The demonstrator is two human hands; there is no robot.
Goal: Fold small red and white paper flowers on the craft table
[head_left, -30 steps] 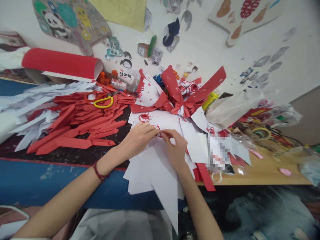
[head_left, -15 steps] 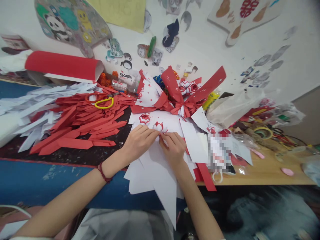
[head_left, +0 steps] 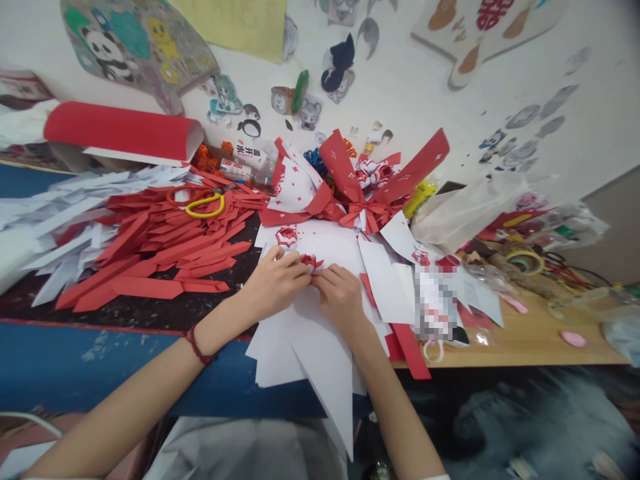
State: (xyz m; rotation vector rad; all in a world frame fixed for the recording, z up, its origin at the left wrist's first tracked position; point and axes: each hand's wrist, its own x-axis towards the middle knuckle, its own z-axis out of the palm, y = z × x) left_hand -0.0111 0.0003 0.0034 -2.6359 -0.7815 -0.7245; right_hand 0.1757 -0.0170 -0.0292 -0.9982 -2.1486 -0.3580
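Note:
A small red and white paper flower point(head_left: 311, 261) sits between my two hands, above white paper sheets point(head_left: 320, 340). My left hand point(head_left: 277, 281) pinches its left side, fingers bent and pressed together. From the right, my right hand point(head_left: 340, 291) grips its lower edge between thumb and forefinger. The fingertips hide the flower's underside. Just behind my left hand lies another folded red and white paper flower point(head_left: 287, 237). Farther back stands a bouquet wrapped in red paper point(head_left: 367, 212), with striped paper blooms inside.
Left of the sheets are piles of red paper strips point(head_left: 165, 253) and white paper strips point(head_left: 75, 220). Yellow-handled scissors point(head_left: 206, 207) rest on the red pile. A rolled red sheet point(head_left: 120, 133) lies behind. Tape point(head_left: 525, 263), a plastic bag point(head_left: 470, 213) and clutter fill the right.
The flower between my hands has turned, now showing more red on top. Both hands have shifted slightly left and a little lower, with the fingers still pinching it.

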